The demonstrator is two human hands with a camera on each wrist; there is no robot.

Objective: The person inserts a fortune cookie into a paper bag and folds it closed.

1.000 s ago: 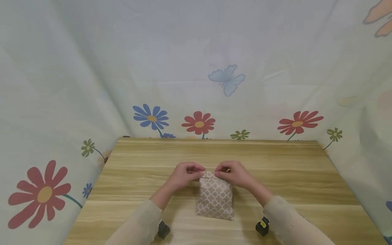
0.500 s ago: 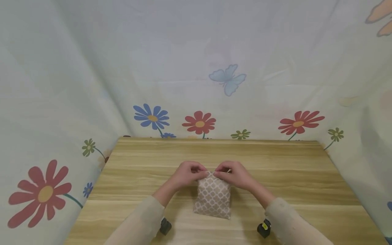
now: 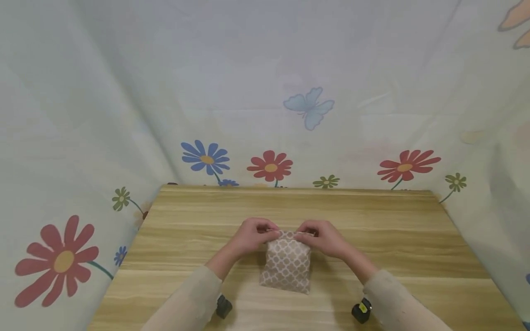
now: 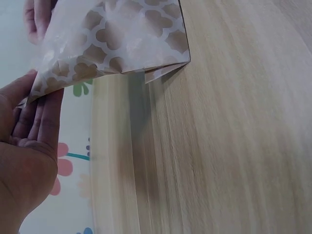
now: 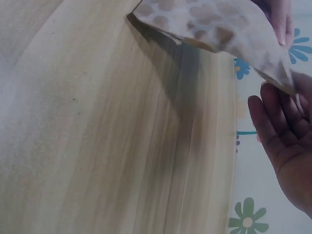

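Note:
A beige paper bag (image 3: 286,266) with a white quatrefoil pattern stands slightly tilted at the middle of the wooden table. My left hand (image 3: 248,236) pinches its top left corner between thumb and fingers. At the top right corner, my right hand (image 3: 326,237) pinches the edge in the same way. The left wrist view shows the bag's paper (image 4: 136,36) narrowing to the corner under the left thumb, with a side fold near its base. In the right wrist view, the right hand (image 5: 292,141) holds the other corner with its fingers behind the paper.
The wooden table (image 3: 186,209) reaches back to a pale curtain (image 3: 232,82) printed with flowers and butterflies. Small black devices, one on the left (image 3: 223,306) and one on the right (image 3: 361,311), show under the beige sleeves.
A narrow folded band along the bag's top, seen a second ago, no longer shows as such. The right hand has shifted slightly right along the edge; the bag's base has moved a little left.

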